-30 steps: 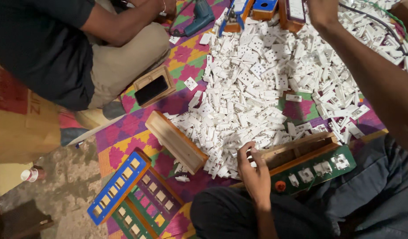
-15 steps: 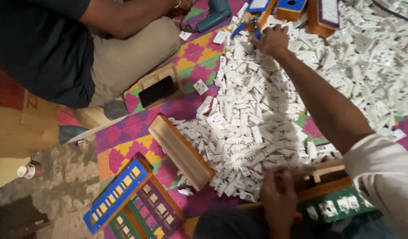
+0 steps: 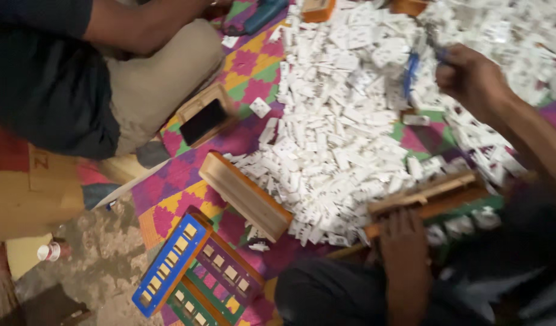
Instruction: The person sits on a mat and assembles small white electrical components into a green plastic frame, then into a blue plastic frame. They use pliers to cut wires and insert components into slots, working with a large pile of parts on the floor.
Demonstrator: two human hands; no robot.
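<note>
A big heap of small white plastic pieces point(image 3: 344, 127) covers a bright patterned mat point(image 3: 181, 175). My right hand point(image 3: 471, 75) hovers over the heap at the upper right, fingers curled round a thin blue frame point(image 3: 411, 73), which is blurred. My left hand point(image 3: 405, 247) lies at the bottom centre, gripping the near end of a long wooden rack point(image 3: 432, 196) on my lap. Under the rack a green board point(image 3: 471, 220) shows, partly hidden.
Another person in a dark shirt and beige trousers point(image 3: 151, 84) sits at the upper left. Nearby are a phone in a wooden tray point(image 3: 204, 121), an empty wooden rack point(image 3: 245, 194), blue point(image 3: 166, 268), purple point(image 3: 230, 271) and green frames, a cardboard box point(image 3: 24, 193) and a small bottle point(image 3: 48, 250).
My right hand has pulled back from the coloured frames at the far top toward me, now over the heap with a blue frame. The view has shifted; my left hand stays on the wooden rack.
</note>
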